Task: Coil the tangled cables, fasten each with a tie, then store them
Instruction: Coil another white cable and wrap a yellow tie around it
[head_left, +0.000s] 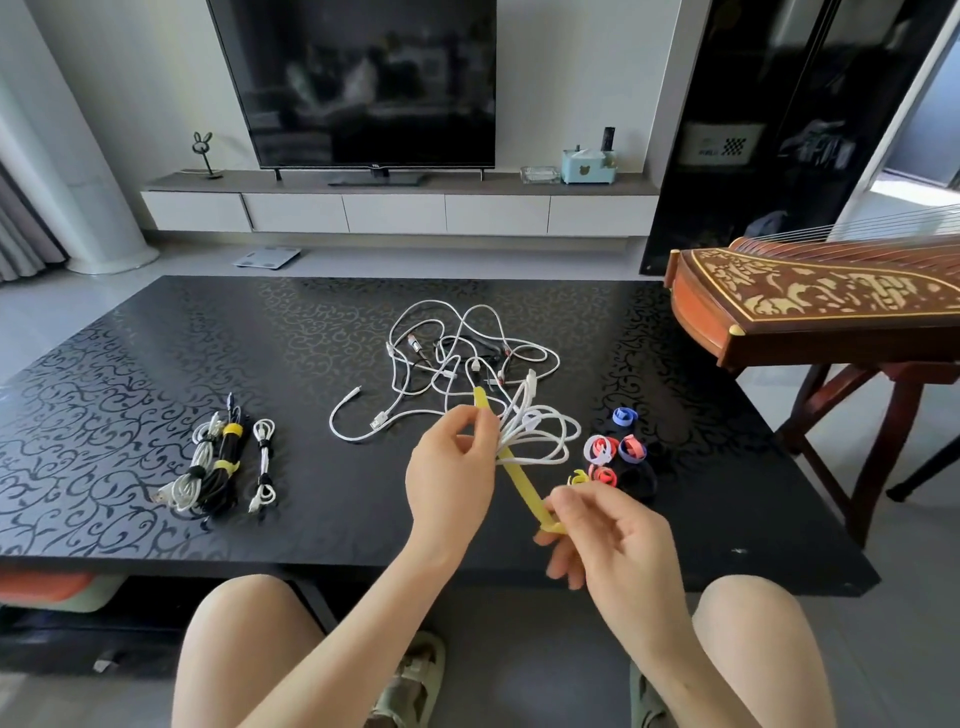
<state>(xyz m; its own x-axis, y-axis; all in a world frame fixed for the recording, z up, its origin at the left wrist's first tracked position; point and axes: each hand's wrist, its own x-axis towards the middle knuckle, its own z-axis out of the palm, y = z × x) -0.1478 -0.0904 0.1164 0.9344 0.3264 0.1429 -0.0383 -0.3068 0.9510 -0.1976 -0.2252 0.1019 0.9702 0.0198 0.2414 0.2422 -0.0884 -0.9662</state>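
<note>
Coiled white cable in your left hand, yellow tie stretched across to your right.

Your left hand (451, 470) is pinched on the gathered white cable coil (537, 436), held just above the bench (156, 364). The yellow tie (522, 486) runs under the coil; its upper end sticks up past your left fingers, and your right hand (610, 540) pinches the lower end between thumb and fingertips. Tangled cables (457, 358) lie mid-bench behind the coil. Rolled spare ties (615, 452) in blue, pink, red and yellow sit to the right, near your right hand. Three finished bundles (223, 462), tied in yellow and black, lie side by side well to the left.
</note>
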